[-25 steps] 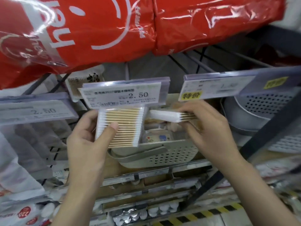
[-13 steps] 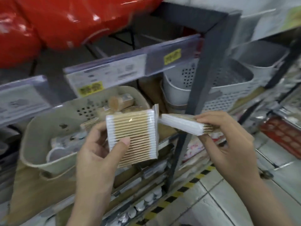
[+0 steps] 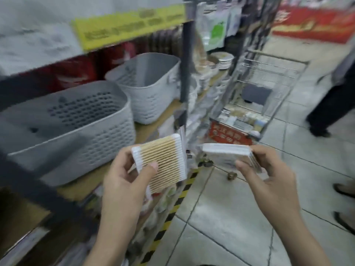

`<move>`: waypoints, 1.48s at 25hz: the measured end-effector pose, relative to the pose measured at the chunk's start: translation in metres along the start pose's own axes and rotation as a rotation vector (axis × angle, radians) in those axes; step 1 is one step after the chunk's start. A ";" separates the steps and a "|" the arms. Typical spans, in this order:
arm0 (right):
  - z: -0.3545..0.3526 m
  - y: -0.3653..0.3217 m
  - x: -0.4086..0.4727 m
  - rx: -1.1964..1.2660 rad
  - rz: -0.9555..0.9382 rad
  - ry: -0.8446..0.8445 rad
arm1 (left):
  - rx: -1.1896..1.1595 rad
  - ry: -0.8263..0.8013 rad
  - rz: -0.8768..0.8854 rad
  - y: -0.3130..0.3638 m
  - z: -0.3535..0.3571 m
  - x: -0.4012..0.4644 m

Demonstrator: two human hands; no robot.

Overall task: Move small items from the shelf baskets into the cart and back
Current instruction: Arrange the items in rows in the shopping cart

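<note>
The left hand (image 3: 123, 175) pinches a flat pack of cotton swabs (image 3: 162, 163) with the thumb laid across its broad face and the fingers behind, so the rows of wooden sticks with white tips at both ends face the camera. The right hand (image 3: 269, 175) grips a second pack of cotton swabs (image 3: 228, 152), held nearly edge-on, thumb under its near side and fingers curled over the far edge. Both packs are in the air in front of the shelf edge, apart from each other, above the tiled floor and its yellow-black hazard strip (image 3: 172, 208). The wire shopping cart (image 3: 269, 89) stands ahead and to the right, with several small packages already lying on its floor; two perforated grey baskets (image 3: 80, 120) sit on the shelf to the left. These packs look very light and thin, wrapped in clear film that is likely slick, and the sticks could bend or snap if squeezed across the middle. Holding by the two white-tipped edges or flat across the face seems safest, and a short low drop into the cart should not harm them.
</note>
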State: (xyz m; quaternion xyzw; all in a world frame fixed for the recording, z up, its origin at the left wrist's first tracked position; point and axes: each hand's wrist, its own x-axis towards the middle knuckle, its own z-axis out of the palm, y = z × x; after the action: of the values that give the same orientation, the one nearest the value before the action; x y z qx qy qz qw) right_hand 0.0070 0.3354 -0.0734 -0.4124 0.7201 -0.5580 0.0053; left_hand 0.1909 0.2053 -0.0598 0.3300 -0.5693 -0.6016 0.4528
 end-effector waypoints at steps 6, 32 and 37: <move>-0.071 0.077 0.020 -0.073 0.140 0.085 | 0.034 -0.156 -0.094 -0.040 0.107 0.041; -0.101 0.383 0.306 0.098 0.747 0.299 | 0.374 -0.407 -0.583 -0.234 0.406 0.384; -0.098 0.453 0.357 0.077 0.844 0.209 | 0.509 -0.434 -0.597 -0.270 0.451 0.431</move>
State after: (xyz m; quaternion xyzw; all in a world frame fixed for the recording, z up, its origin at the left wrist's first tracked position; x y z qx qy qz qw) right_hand -0.5412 0.2168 -0.2412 -0.0228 0.8010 -0.5719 0.1755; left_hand -0.4265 -0.0332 -0.2136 0.4469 -0.6610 -0.6019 0.0336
